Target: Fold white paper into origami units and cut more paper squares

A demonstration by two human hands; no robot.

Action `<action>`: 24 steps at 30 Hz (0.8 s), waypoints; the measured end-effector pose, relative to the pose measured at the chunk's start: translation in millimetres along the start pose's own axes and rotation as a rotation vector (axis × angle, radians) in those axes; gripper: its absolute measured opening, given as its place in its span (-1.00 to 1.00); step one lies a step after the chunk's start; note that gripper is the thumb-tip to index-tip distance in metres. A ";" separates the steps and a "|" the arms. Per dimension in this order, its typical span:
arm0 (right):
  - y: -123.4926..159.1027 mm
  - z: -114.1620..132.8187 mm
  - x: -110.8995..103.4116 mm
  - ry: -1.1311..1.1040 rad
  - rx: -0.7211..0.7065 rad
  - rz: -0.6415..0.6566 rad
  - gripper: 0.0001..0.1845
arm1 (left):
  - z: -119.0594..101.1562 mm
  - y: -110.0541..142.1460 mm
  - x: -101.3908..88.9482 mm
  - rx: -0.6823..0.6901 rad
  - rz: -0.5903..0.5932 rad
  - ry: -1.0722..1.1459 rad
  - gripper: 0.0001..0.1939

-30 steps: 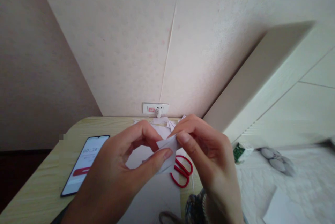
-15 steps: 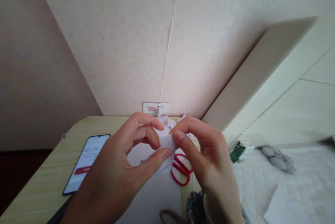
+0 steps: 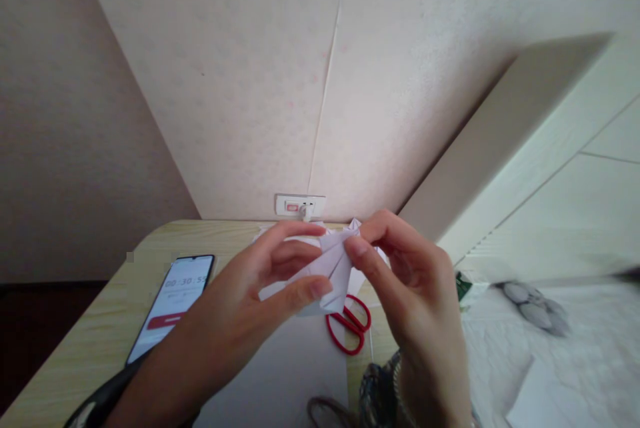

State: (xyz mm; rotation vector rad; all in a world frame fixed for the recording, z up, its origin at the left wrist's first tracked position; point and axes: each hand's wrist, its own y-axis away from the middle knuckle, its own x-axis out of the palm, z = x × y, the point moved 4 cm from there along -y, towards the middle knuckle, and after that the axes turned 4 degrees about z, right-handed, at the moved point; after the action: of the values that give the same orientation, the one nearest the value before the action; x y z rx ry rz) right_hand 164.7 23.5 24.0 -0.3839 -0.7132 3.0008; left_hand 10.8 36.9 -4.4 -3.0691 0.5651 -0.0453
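Observation:
Between my two hands is a small piece of folded white paper [image 3: 336, 273] with several creases, held above the table. My left hand [image 3: 280, 281] grips its left side, thumb in front and fingers behind. At the upper right corner, my right hand [image 3: 400, 275] pinches the paper between thumb and index finger. Just below the folded piece lie red-handled scissors [image 3: 361, 329], their blades hidden. A larger white sheet [image 3: 280, 375] lies on the table under my hands. Behind my right fingertips, other folded white paper [image 3: 355, 223] shows in part.
A phone [image 3: 170, 301] with a running timer lies left on the wooden table [image 3: 75, 341]. A wall socket [image 3: 300, 205] with a plug is behind. To the right, a green-and-white box [image 3: 467, 286], a grey rounded object [image 3: 535, 308] and white paper [image 3: 545, 395] rest on white bedding.
The folded paper has turned, so its creased face and pointed upper corner now show. My right hand has shifted slightly right and still pinches it. The view has moved a little.

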 end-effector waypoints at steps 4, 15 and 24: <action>1.7 1.4 1.5 0.012 -0.007 -0.021 -0.72 | 1.0 0.7 0.1 -0.066 0.123 -0.088 -0.89; -0.8 3.8 2.1 -0.089 0.025 0.169 -0.84 | -16.5 6.8 -2.0 0.085 0.011 -0.316 -0.82; 0.7 1.5 2.6 -0.040 0.080 0.063 -0.75 | -14.5 4.8 -1.5 0.130 -0.074 -0.317 -0.89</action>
State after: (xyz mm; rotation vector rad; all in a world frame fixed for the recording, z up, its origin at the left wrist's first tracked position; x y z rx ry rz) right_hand 161.8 22.4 24.4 -0.3501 -0.5927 3.0927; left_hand 7.2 32.8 9.9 -2.8835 0.4121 0.3801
